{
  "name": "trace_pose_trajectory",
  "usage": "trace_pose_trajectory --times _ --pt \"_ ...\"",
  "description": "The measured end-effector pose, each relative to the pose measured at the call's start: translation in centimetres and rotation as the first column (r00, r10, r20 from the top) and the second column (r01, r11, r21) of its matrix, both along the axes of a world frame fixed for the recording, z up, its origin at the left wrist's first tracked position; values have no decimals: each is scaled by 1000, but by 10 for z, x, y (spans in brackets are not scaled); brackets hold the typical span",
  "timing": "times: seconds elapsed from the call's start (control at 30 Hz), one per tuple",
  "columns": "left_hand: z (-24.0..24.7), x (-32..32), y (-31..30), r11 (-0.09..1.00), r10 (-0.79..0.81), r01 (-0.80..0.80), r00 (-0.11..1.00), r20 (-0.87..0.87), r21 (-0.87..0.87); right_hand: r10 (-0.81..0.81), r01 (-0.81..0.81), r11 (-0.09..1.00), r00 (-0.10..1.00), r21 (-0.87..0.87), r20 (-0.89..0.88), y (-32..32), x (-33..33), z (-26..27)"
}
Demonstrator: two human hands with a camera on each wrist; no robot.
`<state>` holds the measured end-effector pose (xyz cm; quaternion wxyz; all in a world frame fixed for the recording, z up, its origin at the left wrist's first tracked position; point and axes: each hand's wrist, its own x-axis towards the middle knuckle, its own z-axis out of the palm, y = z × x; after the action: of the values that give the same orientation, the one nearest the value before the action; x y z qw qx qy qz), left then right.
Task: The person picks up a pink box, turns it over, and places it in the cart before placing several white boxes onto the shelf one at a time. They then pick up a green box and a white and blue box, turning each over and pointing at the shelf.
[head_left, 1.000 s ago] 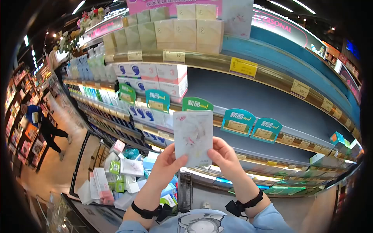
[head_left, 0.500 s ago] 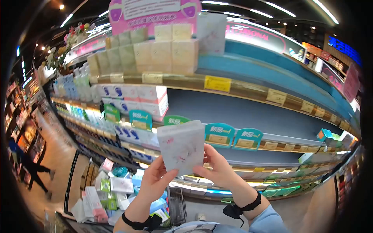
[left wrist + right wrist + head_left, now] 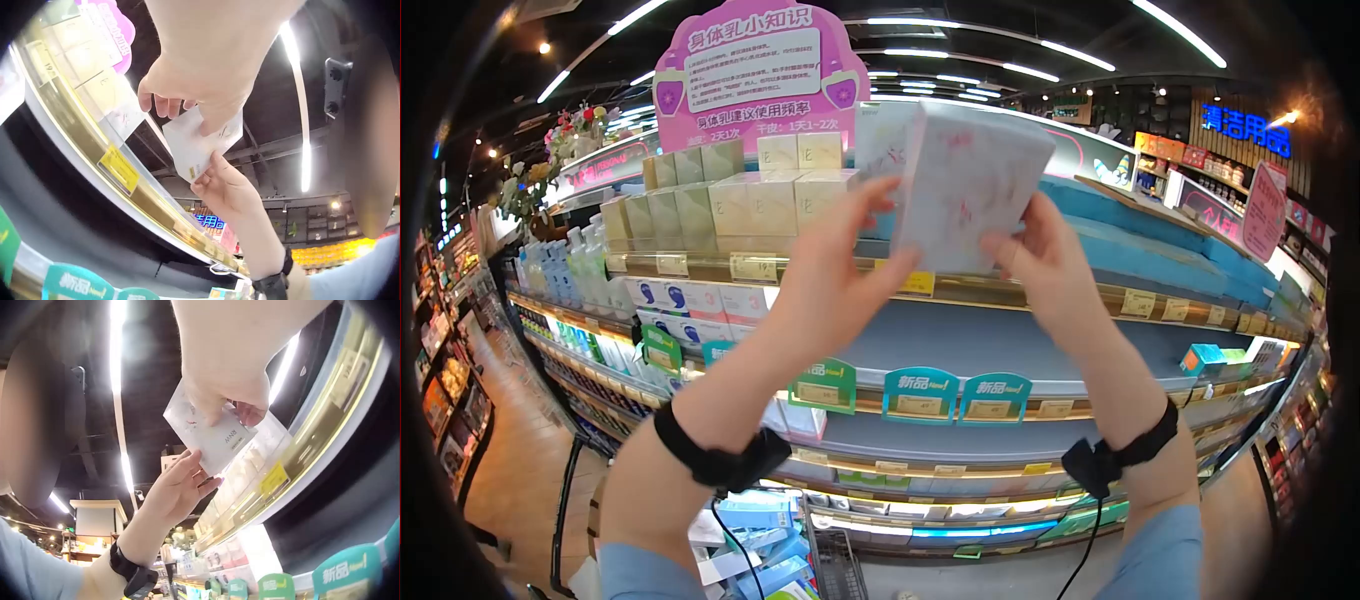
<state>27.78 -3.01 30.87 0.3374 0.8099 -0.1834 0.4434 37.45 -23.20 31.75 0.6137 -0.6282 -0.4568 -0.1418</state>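
Observation:
A white box (image 3: 970,190) with pink floral print, lettered "RNW" in the right wrist view, is held up tilted in front of the top shelf. My right hand (image 3: 1045,255) pinches its lower right edge, thumb on the front face and fingers behind. My left hand (image 3: 830,260) is at the opposite edge, its thumb touching the box and its fingers spread loosely outside the left side. A similar white floral box (image 3: 882,135) stands on the top shelf just behind, partly hidden by the held one. Left of it are beige boxes (image 3: 745,205) in rows.
A blue top shelf (image 3: 1120,220) runs right. Price tags and green "new" signs (image 3: 920,395) line the shelf edges. A pink sign (image 3: 760,75) rises behind the beige boxes. Below left is a cart (image 3: 835,560) piled with boxes (image 3: 750,540).
Both hands have raised the box from lower-shelf height to the top shelf, moving it right and tilting it. The left fingers have spread away from its side. The head view has tipped upward.

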Motion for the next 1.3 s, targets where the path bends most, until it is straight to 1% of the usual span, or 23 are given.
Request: trace_pose_trajectory --times 0.03,0.07,0.1,0.13,0.17,0.2,0.23,0.3,0.33,0.4,0.43,0.5,0.53,0.6,0.63,0.7,0.83,0.87,0.93,1.03,1.17,1.3 --pt "10 13 4 1000 -4 4 1000 11 -12 -112 112 991 994 -72 11 -3 8 14" --pt "17 28 13 989 92 -105 989 119 103 -108 110 990 994 -90 23 -6 18 26" --pt "23 43 22 952 176 -226 956 236 206 -162 163 979 987 -119 23 -8 31 35" --pt "31 54 29 954 176 -227 953 246 197 -220 221 965 975 -138 23 -8 42 43" --pt "39 66 35 917 212 -293 933 292 270 -226 229 964 974 -138 32 -6 51 48" --pt "45 77 39 869 241 -359 909 341 340 -276 266 945 961 -189 -29 -5 61 52" --pt "49 88 40 870 234 -356 907 351 340 -324 297 925 942 -237 -87 -3 72 55" --pt "59 103 42 752 375 -520 843 386 405 -325 292 925 940 -241 -106 2 90 58" --pt "65 108 41 750 373 -524 840 395 405 -354 307 904 928 -299 -119 5 96 59" --pt "75 118 35 677 462 -568 823 330 469 -407 329 854 905 -403 -125 12 106 64" --pt "79 123 33 675 463 -573 820 337 466 -405 330 855 906 -399 -119 15 111 66" --pt "85 131 29 655 511 -560 823 249 507 -422 338 825 901 -453 -96 22 119 71" --pt "86 133 28 647 517 -550 826 226 529 -420 339 825 903 -452 -90 23 122 74" --pt "84 137 25 656 519 -547 827 215 521 -441 314 800 885 -511 -147 26 126 79" --pt "83 138 25 665 518 -538 832 200 517 -441 313 799 886 -514 -146 27 127 78" --pt "82 140 28 679 489 -530 843 225 508 -398 250 829 893 -501 -212 27 129 72" --pt "80 145 31 720 406 -503 864 296 479 -380 224 835 896 -503 -232 27 127 72" --pt "80 147 33 719 408 -503 864 294 480 -376 221 835 898 -505 -229 26 129 73" --pt "82 149 33 774 351 -432 901 253 463 -373 217 833 900 -509 -227 25 128 74" --pt "84 148 34 775 347 -402 915 204 488 -374 213 832 897 -512 -237 24 125 74" --pt "85 150 32 754 359 -422 907 222 504 -368 212 840 899 -500 -238 25 126 73" --pt "92 159 33 773 345 -413 911 227 482 -360 211 844 904 -492 -230 24 126 72"
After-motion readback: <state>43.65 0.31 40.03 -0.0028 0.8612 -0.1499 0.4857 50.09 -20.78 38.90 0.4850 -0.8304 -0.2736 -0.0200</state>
